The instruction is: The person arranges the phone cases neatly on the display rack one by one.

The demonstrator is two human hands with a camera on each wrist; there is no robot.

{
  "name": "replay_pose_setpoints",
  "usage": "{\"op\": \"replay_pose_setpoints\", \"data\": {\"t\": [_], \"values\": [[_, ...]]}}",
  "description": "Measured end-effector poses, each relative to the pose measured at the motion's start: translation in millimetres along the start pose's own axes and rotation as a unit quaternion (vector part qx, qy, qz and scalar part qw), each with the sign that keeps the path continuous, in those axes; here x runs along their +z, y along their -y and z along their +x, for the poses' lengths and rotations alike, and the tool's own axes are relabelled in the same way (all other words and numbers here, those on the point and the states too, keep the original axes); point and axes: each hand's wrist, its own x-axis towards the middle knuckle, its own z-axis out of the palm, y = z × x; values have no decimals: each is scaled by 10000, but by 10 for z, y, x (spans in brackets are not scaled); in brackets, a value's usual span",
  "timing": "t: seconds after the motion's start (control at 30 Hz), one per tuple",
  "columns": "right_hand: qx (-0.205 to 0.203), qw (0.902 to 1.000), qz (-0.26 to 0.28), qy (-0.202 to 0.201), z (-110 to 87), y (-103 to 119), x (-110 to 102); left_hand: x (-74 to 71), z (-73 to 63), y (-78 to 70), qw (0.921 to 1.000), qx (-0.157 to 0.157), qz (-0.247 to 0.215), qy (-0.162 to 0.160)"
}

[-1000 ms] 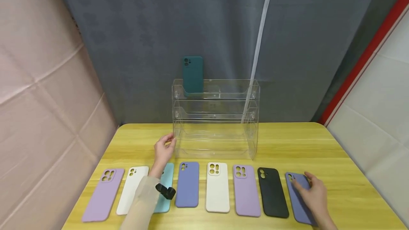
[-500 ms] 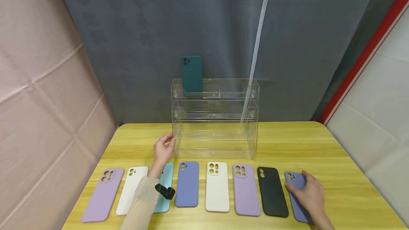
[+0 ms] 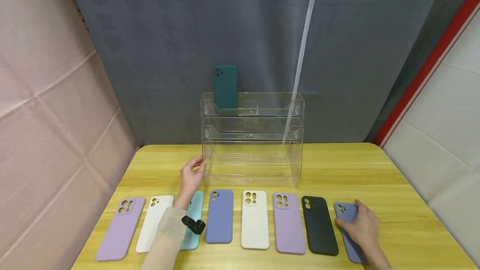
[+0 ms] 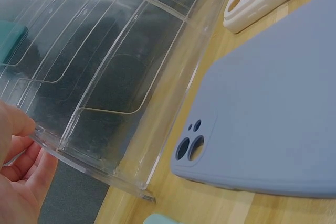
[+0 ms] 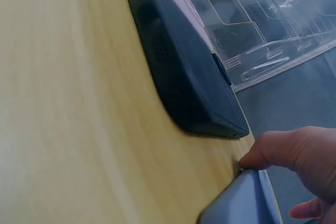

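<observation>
At the right end of the row, my right hand (image 3: pixel 365 229) spans a blue-purple phone case (image 3: pixel 346 212), thumb at its left edge and fingers over the right edge. In the right wrist view the thumb (image 5: pixel 278 149) meets the edge of that case (image 5: pixel 244 203). My left hand (image 3: pixel 191 177) pinches the left side wall of a clear acrylic tiered rack (image 3: pixel 251 136); the left wrist view shows fingers (image 4: pixel 42 179) behind that wall. A teal phone case (image 3: pixel 226 88) stands upright in the rack's top tier, toward the left.
Along the front of the table lie more phone cases: lilac (image 3: pixel 121 230), white (image 3: pixel 155 220), light blue (image 3: pixel 194 220) partly under my left arm, blue-purple (image 3: pixel 219 222), cream (image 3: pixel 255 228), lilac (image 3: pixel 290 230) and black (image 3: pixel 320 230). A grey curtain (image 3: pixel 168 53) hangs behind.
My right thumb has shifted from over the blue-purple case's face to its left edge, and the hand has moved slightly left. The left hand keeps its hold on the rack.
</observation>
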Motion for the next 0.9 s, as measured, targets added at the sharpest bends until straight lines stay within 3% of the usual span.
{"op": "replay_pose_setpoints", "data": {"t": [0.23,0.63,0.9], "values": [[-46,9998,199,75,28,-18,-34,-3,6,8,10000,2,-10,17],[-673,9894,937,-888,59,64,-159,0,12,30,10000,-21,3,67],[-1088,9803,1187,-1141,201,299,-307,-1,13,23,10000,-12,-2,19]]}}
